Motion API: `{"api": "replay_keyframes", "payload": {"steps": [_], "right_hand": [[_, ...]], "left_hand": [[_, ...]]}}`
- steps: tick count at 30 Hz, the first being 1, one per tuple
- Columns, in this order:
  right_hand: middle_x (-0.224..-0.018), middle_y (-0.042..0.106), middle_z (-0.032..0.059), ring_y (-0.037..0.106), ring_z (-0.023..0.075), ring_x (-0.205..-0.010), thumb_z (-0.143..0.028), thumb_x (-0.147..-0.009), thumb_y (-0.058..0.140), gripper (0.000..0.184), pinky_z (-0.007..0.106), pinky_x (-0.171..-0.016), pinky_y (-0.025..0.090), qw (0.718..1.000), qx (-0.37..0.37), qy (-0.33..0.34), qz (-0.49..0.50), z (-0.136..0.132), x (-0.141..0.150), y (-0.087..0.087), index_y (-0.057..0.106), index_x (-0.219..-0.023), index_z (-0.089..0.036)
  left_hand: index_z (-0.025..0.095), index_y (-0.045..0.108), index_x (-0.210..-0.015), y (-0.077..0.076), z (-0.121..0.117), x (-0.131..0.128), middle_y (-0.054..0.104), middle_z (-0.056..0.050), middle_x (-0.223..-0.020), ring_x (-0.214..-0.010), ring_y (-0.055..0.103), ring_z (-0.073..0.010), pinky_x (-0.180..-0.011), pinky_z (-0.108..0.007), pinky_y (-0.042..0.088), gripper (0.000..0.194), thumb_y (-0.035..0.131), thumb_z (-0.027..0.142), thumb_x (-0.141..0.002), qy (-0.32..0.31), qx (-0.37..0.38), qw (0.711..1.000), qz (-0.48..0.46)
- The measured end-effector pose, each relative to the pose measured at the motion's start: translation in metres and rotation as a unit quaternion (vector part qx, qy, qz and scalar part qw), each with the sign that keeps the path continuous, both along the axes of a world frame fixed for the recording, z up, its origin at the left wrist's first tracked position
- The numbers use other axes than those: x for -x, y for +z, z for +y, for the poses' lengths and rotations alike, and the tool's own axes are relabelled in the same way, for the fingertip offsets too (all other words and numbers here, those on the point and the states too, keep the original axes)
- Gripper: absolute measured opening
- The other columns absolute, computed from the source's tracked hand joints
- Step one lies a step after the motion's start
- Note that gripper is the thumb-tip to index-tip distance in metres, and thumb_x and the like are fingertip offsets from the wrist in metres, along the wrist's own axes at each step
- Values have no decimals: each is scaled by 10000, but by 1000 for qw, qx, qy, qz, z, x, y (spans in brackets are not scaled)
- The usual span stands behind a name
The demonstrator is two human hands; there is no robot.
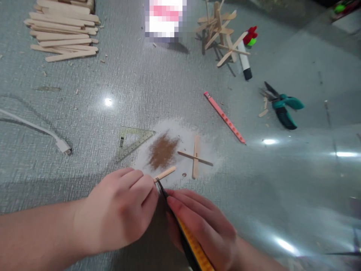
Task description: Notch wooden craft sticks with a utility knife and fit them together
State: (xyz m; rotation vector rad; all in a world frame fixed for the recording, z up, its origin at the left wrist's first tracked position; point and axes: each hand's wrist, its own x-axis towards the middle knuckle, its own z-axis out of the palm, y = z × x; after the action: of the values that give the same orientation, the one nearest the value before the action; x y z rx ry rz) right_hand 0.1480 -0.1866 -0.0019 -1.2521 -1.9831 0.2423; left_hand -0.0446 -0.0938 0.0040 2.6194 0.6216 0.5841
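My left hand (124, 207) is closed around a wooden craft stick (167, 173), whose rounded end sticks out past the fingers. In my right hand (205, 226) is a yellow and black utility knife (187, 237), its dark tip against the stick close to my left fingertips. Just beyond, two craft sticks lie crossed (195, 157) on a white patch of the table. A brown powdery smear (163, 150) marks that patch, with a clear set square (135, 141) at its left edge.
A pile of craft sticks (64, 34) lies at the far left, a white cable (36, 126) nearer. A stick structure (220, 26) and a white tube (244, 62) are at the back. A pink pencil (225, 117) and green-handled pliers (284, 107) lie right.
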Motion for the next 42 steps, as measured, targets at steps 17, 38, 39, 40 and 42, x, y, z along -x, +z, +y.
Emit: {"api": "replay_keyframes", "payload": {"steps": [17, 38, 39, 40, 42], "right_hand": [[-1032, 788, 151, 750, 216, -949, -24, -916, 604, 192, 342, -773, 703, 1000, 9, 29, -9, -3, -6, -4, 704, -1075, -65], [-781, 745, -22, 738, 159, -735, -61, -925, 612, 188, 279, -670, 648, 998, 54, 22, -3, 4, -2, 6, 656, -955, -241], [-766, 739, -25, 740, 158, -746, -70, -928, 619, 180, 273, -674, 645, 998, 59, 19, -4, 5, -1, 6, 652, -911, -246], [-751, 733, -24, 740, 160, -756, -79, -932, 623, 181, 270, -678, 642, 998, 66, 19, -4, 6, 0, 6, 648, -872, -247], [-742, 729, -11, 739, 166, -770, -99, -942, 626, 188, 273, -677, 639, 997, 78, 19, -6, 8, 0, 4, 643, -822, -243]], "left_hand": [[190, 534, -688, -6, -1, 0, 485, 2, -684, -644, 407, -168, -628, -334, 332, 345, 427, 105, -1004, 20, 24, 999, 3], [194, 506, -694, -2, 5, 2, 505, 3, -664, -601, 437, -146, -570, -292, 343, 296, 437, 119, -972, -6, 20, 999, 28], [195, 505, -685, -1, 6, 2, 508, 2, -660, -598, 441, -145, -568, -290, 352, 305, 436, 104, -968, -10, 15, 999, 27], [196, 500, -672, 0, 7, 1, 507, 2, -655, -594, 442, -145, -565, -290, 356, 320, 432, 86, -964, -12, 7, 1000, 25], [196, 498, -659, 1, 8, 0, 506, 1, -656, -591, 447, -146, -561, -288, 359, 338, 420, 52, -955, -13, -7, 1000, 28]]}}
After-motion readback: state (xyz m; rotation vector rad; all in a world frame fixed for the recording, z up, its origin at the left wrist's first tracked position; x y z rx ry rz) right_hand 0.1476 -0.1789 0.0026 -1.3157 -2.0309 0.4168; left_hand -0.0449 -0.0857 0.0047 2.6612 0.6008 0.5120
